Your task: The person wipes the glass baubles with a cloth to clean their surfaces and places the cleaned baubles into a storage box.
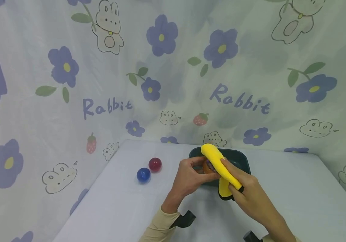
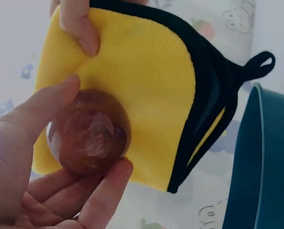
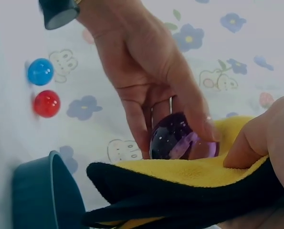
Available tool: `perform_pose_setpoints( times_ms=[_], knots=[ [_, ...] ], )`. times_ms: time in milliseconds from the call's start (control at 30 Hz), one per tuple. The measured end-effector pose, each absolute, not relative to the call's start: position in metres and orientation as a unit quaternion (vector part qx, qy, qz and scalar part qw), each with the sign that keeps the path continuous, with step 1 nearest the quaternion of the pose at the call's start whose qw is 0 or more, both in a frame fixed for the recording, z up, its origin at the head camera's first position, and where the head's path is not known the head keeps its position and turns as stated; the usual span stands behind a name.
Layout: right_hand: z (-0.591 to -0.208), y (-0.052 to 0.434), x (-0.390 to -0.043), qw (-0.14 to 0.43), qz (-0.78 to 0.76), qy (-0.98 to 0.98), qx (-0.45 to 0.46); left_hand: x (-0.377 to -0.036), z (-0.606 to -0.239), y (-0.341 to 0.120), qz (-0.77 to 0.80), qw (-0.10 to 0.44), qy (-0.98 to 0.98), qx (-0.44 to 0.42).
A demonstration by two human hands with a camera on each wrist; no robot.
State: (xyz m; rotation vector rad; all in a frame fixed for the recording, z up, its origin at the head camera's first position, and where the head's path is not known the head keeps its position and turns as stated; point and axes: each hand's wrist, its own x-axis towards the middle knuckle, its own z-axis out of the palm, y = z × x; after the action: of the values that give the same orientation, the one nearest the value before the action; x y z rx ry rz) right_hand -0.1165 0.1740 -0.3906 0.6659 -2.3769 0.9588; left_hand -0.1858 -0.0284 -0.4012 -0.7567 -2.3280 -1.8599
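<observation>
My left hand pinches a clear glassy ball between thumb and fingers. The ball looks purple in the right wrist view and amber against the cloth in the left wrist view. My right hand grips a yellow cloth with black trim and presses it against the ball. The cloth has a small black hanging loop. Both hands are held just above the near side of a dark teal tub.
A red ball and a blue ball lie on the white table, left of my hands. A flower-and-rabbit printed curtain closes off the back and sides. The table's left edge runs diagonally.
</observation>
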Motion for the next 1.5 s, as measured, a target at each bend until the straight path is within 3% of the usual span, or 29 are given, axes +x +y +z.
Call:
perform_pose_setpoints(
  times_ms=[700, 1500],
  knots=[
    [-0.395, 0.184, -0.125, 0.21, 0.396, -0.86, 0.242, -0.179, -0.4, -0.023, -0.604, 0.007, -0.746, -0.282],
    [-0.399, 0.182, -0.131, 0.098, 0.487, -0.852, 0.165, -0.177, -0.399, -0.02, -0.62, 0.07, -0.736, -0.262]
  ],
)
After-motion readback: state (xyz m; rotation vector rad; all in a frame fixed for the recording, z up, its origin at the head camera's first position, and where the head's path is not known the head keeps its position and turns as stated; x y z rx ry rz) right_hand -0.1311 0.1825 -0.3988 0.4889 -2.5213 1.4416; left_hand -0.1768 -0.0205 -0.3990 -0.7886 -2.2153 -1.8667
